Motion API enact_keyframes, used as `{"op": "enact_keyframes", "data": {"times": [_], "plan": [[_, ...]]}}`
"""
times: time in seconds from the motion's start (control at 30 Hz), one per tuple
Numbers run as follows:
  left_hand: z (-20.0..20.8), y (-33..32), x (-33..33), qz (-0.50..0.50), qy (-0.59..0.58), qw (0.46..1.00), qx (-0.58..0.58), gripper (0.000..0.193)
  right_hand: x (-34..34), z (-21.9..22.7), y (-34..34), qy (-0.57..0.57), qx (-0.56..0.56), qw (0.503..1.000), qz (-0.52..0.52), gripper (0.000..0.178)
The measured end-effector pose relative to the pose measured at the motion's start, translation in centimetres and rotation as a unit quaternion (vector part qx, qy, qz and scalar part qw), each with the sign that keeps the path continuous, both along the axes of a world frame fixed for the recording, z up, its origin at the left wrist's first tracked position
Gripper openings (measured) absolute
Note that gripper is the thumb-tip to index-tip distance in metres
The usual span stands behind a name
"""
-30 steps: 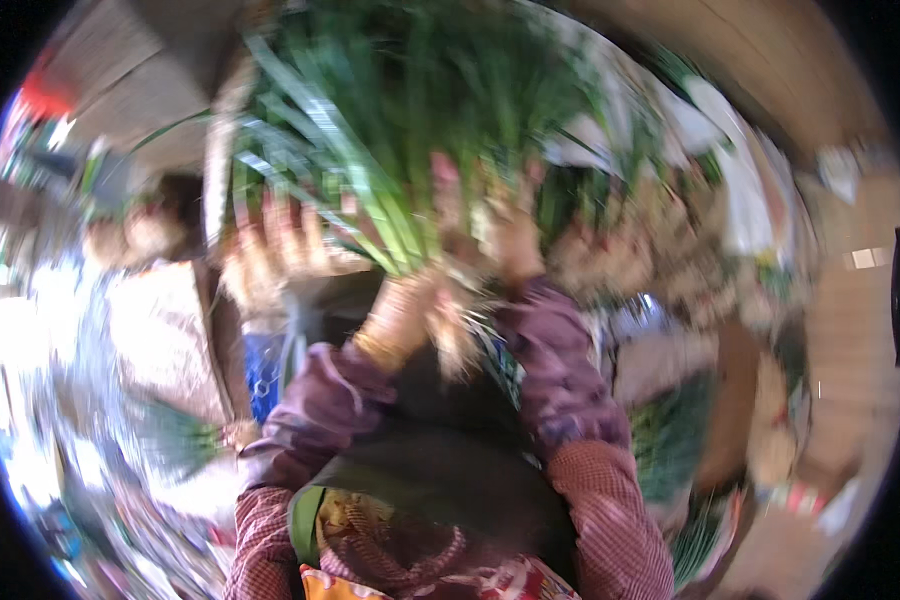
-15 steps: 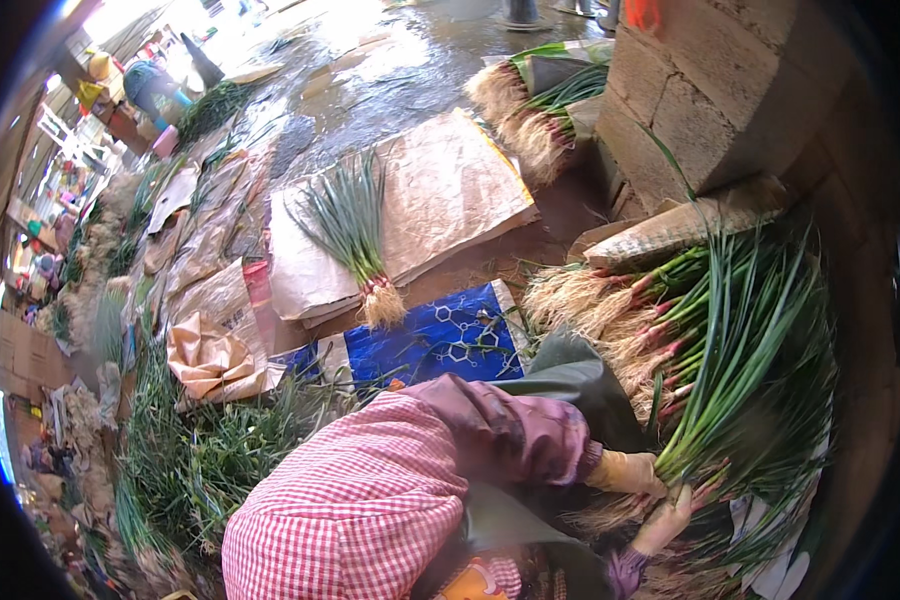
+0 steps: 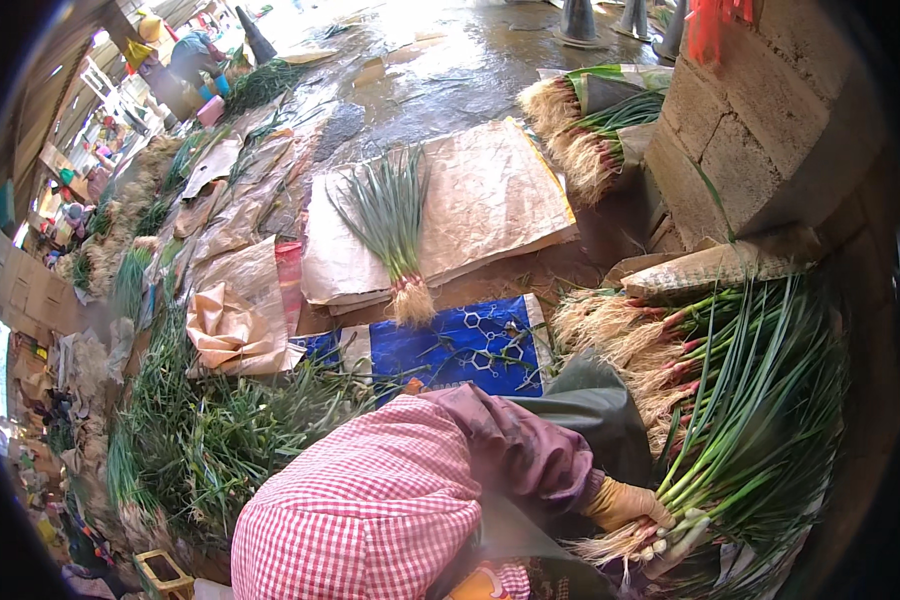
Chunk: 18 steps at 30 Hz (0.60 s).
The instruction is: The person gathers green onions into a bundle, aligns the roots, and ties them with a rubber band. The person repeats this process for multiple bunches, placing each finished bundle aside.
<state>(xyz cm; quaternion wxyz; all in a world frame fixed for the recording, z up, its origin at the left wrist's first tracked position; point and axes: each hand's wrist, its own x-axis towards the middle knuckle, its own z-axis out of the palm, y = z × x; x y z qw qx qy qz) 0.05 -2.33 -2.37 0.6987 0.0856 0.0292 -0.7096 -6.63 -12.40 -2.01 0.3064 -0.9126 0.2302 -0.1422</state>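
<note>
Both my gloved hands are together at the lower right, over a heap of green onions. My left hand (image 3: pixel 627 504), in a yellowish glove with a purple sleeve, is closed round a bunch of green onions (image 3: pixel 705 470) near the root end. Pale roots stick out to its left, while long green leaves fan up and right. Just below, my right hand (image 3: pixel 678 548) is closed at the same stems, partly covered by them. Beyond my hands lie more green onions (image 3: pixel 690 350), their roots toward the left. My red-checked sleeve (image 3: pixel 360 490) fills the lower middle.
One bunch of green onions (image 3: pixel 395 225) lies on flattened pale sacks (image 3: pixel 490 200). A blue printed sheet (image 3: pixel 450 350) is nearer me. Loose green leaves (image 3: pixel 230 440) pile at left beside a crumpled sack (image 3: pixel 235 330). A block pillar (image 3: pixel 750 130) stands at upper right.
My view has shifted, so the surroundings sit farther right. The bunch in my hands now lies more slanted, its roots showing to the left. My right hand has moved slightly lower.
</note>
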Motion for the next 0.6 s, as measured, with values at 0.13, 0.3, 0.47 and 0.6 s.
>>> {"op": "enact_keyframes", "data": {"times": [0.13, 0.3, 0.47, 0.6], "plan": [[-1.1, -0.9, 0.6, 0.102, -0.155, 0.982, 0.040, 0.009, -0.9, -0.2, -1.0, 0.002, 0.010, 1.000, -0.017, 0.027], [4.2, 2.4, 3.0, -0.038, -0.095, 0.993, 0.057, 0.019, -3.1, 2.2, -3.6, -0.001, -0.042, 0.990, -0.135, 0.024], [5.4, 1.2, 3.4, 0.080, -0.156, 0.983, -0.057, 0.028, -6.4, -0.2, -4.3, 0.197, -0.062, 0.973, -0.099, 0.022], [1.2, -1.7, 3.0, 0.053, -0.107, 0.991, 0.053, 0.039, -12.2, -5.0, -4.3, 0.248, -0.092, 0.954, 0.143, 0.028]]}}
